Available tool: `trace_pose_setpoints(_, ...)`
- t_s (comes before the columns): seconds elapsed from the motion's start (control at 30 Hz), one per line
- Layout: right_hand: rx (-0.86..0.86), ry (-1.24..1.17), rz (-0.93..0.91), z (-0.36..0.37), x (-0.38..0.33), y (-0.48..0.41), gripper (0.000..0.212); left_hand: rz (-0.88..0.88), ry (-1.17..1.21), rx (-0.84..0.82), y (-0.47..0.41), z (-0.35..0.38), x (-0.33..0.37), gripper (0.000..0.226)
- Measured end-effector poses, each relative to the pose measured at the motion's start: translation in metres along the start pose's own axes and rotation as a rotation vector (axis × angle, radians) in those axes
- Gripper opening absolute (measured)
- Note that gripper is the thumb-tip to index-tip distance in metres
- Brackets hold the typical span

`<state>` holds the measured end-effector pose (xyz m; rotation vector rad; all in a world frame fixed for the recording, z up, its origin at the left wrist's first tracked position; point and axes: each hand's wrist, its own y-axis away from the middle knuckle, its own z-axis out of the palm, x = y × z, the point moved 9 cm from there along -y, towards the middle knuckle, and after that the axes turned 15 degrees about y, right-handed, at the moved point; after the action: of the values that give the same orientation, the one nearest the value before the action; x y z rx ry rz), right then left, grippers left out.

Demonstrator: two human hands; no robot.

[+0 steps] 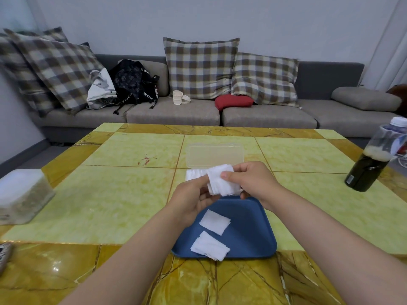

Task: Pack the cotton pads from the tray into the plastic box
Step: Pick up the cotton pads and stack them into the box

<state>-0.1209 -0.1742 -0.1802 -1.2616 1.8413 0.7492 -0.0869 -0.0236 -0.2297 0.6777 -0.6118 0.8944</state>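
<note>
Both hands hold a stack of white cotton pads (pixel 222 182) above the far end of the blue tray (pixel 248 236). My right hand (pixel 246 179) grips the stack with its thumb on top, and my left hand (pixel 193 197) holds its left edge from below. Two small piles of pads lie in the tray, one (pixel 215 221) in the middle and one (pixel 210 246) at the near rim. Behind the hands the clear plastic box (pixel 215 156) stands with its lid raised, and white pads (pixel 193 174) show in its base, partly hidden by the held stack.
A dark bottle (pixel 374 164) with a white cap stands at the table's right edge. A clear lidded container (pixel 22 194) sits at the left edge. A grey object (pixel 3 255) pokes in at the near left. Behind the yellow table (pixel 123 194) runs a grey sofa with cushions and bags.
</note>
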Motion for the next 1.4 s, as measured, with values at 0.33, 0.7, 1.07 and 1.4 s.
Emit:
trace_pose_setpoints(0.33, 0.032, 0.026, 0.029, -0.003, 0.003, -0.001, 0.017, 0.021, -0.067, -0.028, -0.001, 0.000, 0.004, 0.028)
trace_pose_setpoints(0.7, 0.028, -0.008, 0.018, -0.018, -0.005, 0.002, 0.010, 0.032, -0.030, 0.124, -0.004, -0.017, 0.005, 0.020)
trace_pose_setpoints(1.07, -0.038, 0.174, -0.039, -0.012, -0.008, 0.001, 0.009, 0.032, -0.061, -0.016, 0.003, 0.007, 0.005, 0.033)
trace_pose_setpoints(1.4, 0.142, 0.264, -0.067, -0.017, -0.012, -0.001, 0.021, -0.062, 0.108, 0.102, -0.001, -0.006, -0.005, 0.024)
